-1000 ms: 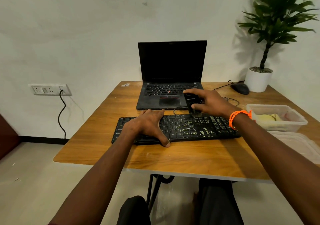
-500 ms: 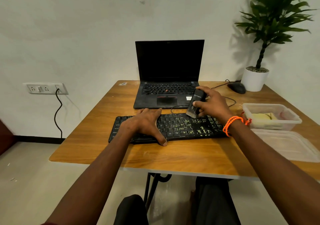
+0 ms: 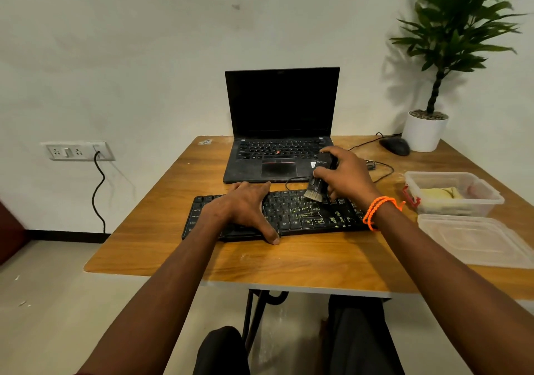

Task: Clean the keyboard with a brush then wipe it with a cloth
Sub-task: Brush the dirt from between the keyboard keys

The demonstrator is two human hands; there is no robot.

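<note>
A black keyboard [image 3: 306, 215] with yellowish grime on its keys lies across the wooden table [image 3: 289, 262]. My left hand [image 3: 242, 207] rests flat on the keyboard's left half, thumb hooked over the front edge. My right hand [image 3: 345, 176] grips a black brush [image 3: 318, 179] by its handle, tilted, with the pale bristles touching the keys near the back edge, right of the middle. A yellow cloth [image 3: 440, 195] lies inside a clear plastic box [image 3: 488, 201] at the right.
An open black laptop [image 3: 281, 132] stands behind the keyboard. A black mouse [image 3: 395, 146] with its cable and a white potted plant [image 3: 424, 132] sit at the back right. A clear lid [image 3: 474, 240] lies in front of the box. A wall socket [image 3: 76, 150] is at the left.
My right hand has tilted the brush down, so its bristles now show against the keys. The left hand has stayed on the keyboard. The camera has shifted slightly.
</note>
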